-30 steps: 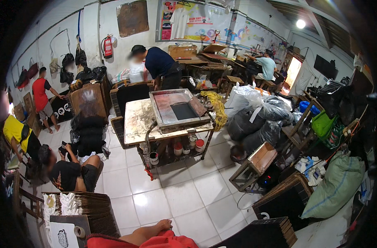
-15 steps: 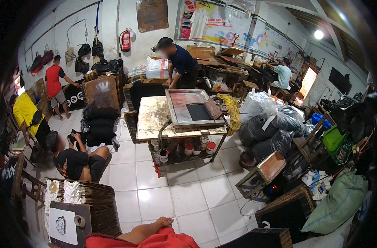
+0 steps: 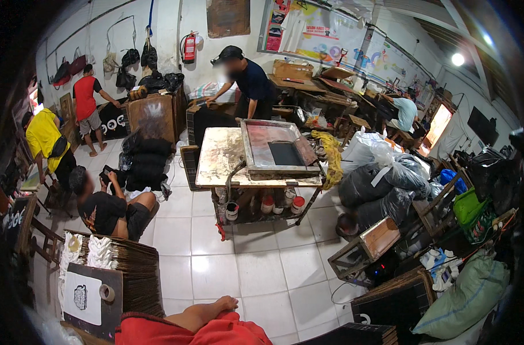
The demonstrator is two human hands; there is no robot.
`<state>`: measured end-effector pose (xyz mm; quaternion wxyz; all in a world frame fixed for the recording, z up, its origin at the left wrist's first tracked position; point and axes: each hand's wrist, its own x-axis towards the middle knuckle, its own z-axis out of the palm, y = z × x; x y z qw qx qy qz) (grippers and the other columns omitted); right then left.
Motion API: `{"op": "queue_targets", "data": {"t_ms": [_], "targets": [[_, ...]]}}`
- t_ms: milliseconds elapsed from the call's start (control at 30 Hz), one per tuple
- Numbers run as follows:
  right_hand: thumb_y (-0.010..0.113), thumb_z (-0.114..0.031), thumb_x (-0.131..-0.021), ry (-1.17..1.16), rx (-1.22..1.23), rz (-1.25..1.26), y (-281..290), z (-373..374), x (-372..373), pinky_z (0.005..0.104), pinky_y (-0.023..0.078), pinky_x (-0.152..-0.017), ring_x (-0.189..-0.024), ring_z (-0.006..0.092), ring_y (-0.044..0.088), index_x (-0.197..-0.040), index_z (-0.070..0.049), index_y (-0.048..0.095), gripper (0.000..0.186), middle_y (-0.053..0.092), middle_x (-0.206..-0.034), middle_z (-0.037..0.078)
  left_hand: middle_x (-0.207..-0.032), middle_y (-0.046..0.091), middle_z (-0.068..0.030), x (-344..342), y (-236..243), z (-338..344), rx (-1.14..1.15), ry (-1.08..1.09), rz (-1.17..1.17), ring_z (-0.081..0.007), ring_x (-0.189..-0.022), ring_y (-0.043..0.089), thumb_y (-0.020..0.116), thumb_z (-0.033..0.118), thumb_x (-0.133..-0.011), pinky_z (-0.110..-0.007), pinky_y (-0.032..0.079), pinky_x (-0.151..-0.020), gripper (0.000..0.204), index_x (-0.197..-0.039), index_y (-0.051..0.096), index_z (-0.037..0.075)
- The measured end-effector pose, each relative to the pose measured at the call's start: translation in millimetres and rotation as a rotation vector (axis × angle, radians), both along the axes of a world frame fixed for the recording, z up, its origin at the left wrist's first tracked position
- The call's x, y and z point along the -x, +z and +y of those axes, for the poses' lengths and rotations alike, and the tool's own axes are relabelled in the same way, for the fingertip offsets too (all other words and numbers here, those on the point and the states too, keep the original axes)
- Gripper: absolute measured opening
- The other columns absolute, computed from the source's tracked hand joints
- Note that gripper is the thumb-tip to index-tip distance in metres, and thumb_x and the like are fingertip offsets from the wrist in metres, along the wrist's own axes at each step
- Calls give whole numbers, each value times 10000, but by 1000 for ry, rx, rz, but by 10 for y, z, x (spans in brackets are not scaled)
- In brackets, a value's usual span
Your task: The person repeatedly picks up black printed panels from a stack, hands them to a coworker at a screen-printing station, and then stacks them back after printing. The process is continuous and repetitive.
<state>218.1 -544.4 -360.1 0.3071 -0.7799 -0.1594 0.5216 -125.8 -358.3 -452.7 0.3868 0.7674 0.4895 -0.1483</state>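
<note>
Open tiled floor (image 3: 216, 270) runs between a stack of boards (image 3: 140, 276) and a wooden stool (image 3: 380, 238); a laden bench (image 3: 222, 152) blocks the way ahead.

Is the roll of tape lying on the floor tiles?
No, the roll of tape lies on the dark board, by the edge of the white sheet.

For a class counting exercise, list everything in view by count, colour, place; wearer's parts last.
Work table: one, whitish, centre
Rectangular frame: one, grey, on table
Tubs: at least four, mostly red or white, under table
Fire extinguisher: one, red, back wall
Other people: five, varied clothes, left and back
Plastic bags: several, mostly dark, right
Sack: one, pale green, lower right
Tape roll: one, tan, lower left
Wearer's leg: one, bare, red garment, bottom edge
</note>
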Motion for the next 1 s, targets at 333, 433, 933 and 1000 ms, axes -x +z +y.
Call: {"op": "queue_targets", "data": {"t_ms": [333, 433, 933, 1000], "targets": [[507, -182, -787, 52, 11, -11, 27, 116, -6, 336, 426, -482, -580, 188, 513, -779, -68, 554, 124, 519, -682, 69, -1008, 573, -134, 55, -485, -22, -77, -130, -26, -305, -1010, 537, 420, 395, -849, -412, 434, -864, 336, -1014, 539, 127], [510, -185, -786, 64, 11, -13, 17, 168, 0, 338, 429, -484, -582, 189, 517, -780, -68, 558, 127, 524, -683, 70, -1030, 566, -127, 83, -537, -21, -74, -131, -31, -302, -1022, 527, 408, 403, -846, -413, 422, -873, 348, -1005, 520, 114], [521, -198, -781, 98, 11, -19, -10, 328, 62, 347, 444, -498, -595, 197, 539, -784, -68, 579, 143, 551, -691, 76, -1106, 544, -117, 140, -490, 47, -55, -133, -39, -290, -1066, 499, 378, 423, -843, -407, 396, -909, 376, -1006, 470, 97], [523, -200, -781, 106, 10, -22, -14, 335, 64, 348, 446, -500, -596, 198, 542, -784, -67, 582, 145, 554, -692, 76, -1112, 542, -118, 147, -474, 53, -55, -128, -38, -289, -1070, 499, 378, 423, -844, -405, 396, -912, 375, -1011, 468, 100]]}}
